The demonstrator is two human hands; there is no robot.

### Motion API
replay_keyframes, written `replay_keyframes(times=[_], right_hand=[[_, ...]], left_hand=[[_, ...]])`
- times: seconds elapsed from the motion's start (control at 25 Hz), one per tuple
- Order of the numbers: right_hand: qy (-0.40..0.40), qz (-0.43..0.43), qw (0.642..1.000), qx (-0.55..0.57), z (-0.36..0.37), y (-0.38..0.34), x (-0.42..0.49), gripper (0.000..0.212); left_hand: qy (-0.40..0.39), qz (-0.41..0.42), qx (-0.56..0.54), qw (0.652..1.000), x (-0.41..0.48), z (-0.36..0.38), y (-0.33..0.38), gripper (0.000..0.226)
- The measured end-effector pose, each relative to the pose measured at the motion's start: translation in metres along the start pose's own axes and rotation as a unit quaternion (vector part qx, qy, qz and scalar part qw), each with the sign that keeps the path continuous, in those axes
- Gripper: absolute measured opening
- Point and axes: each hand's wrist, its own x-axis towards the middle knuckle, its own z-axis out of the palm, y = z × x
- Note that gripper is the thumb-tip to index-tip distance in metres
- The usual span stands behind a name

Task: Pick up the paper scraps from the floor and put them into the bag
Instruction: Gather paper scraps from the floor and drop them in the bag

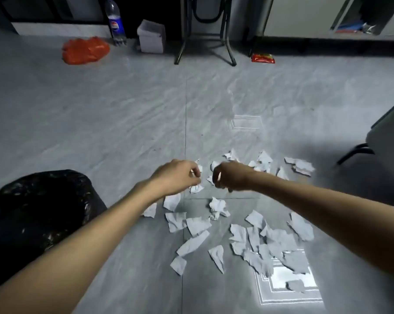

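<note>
Both bare arms reach forward over a grey tiled floor, the hands close together above the far part of a scatter of torn white paper scraps. The left hand is curled with its fingers bent down toward a small scrap lying just under it; whether its grip has closed on any paper I cannot tell. The right hand is likewise curled, knuckles up, and a sliver of white shows at its fingers, but its grip cannot be read either. Scraps lie spread on the floor from just beyond the hands back toward the camera, thickest at lower right near a bright patch of reflected light. A black bag sits on the floor at the left, beside the left forearm, its mouth open. Far off stand an orange plastic bag, a soda bottle, a small white box and a red snack packet.
</note>
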Motion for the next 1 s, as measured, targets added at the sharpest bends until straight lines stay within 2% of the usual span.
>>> replay_keyframes(times=[0.04, 0.16, 0.28, 0.4, 0.56, 0.68, 0.76, 0.84, 0.92, 1.0], right_hand=[[-0.019, -0.008, 0.999, -0.025, 0.019, 0.004, 0.0, 0.02], [-0.068, -0.045, 0.984, -0.157, 0.083, 0.028, 0.013, 0.055], [-0.058, -0.051, 0.984, -0.163, 0.118, 0.044, 0.037, 0.075], [-0.063, -0.027, 0.985, -0.156, 0.14, 0.045, 0.048, 0.058], [0.01, 0.026, 0.998, -0.056, 0.144, 0.055, 0.058, 0.023], [0.038, 0.062, 0.997, 0.028, 0.137, 0.06, 0.059, 0.019], [0.047, 0.062, 0.996, 0.049, 0.134, 0.056, 0.059, 0.018], [0.049, 0.059, 0.995, 0.067, 0.134, 0.049, 0.061, 0.018], [0.056, 0.052, 0.993, 0.093, 0.133, 0.042, 0.064, 0.019], [0.067, 0.045, 0.99, 0.118, 0.131, 0.036, 0.067, 0.02]], left_hand=[[-0.017, -0.007, -0.019, 1.0, -0.005, 0.013, -0.009, 0.023], [-0.087, -0.034, -0.011, 0.996, -0.014, 0.057, -0.039, 0.03], [-0.12, -0.052, 0.008, 0.991, -0.013, 0.08, -0.057, 0.038], [-0.114, -0.057, 0.01, 0.992, -0.008, 0.094, -0.068, 0.043], [-0.121, -0.084, 0.057, 0.987, 0.005, 0.129, -0.076, 0.056], [-0.138, -0.098, 0.11, 0.98, 0.012, 0.158, -0.072, 0.062], [-0.12, -0.1, 0.136, 0.978, 0.017, 0.17, -0.07, 0.054], [-0.087, -0.088, 0.138, 0.983, 0.021, 0.178, -0.071, 0.036], [-0.08, -0.082, 0.106, 0.988, 0.024, 0.182, -0.074, 0.022], [-0.079, -0.095, 0.038, 0.992, 0.026, 0.181, -0.076, 0.016]])
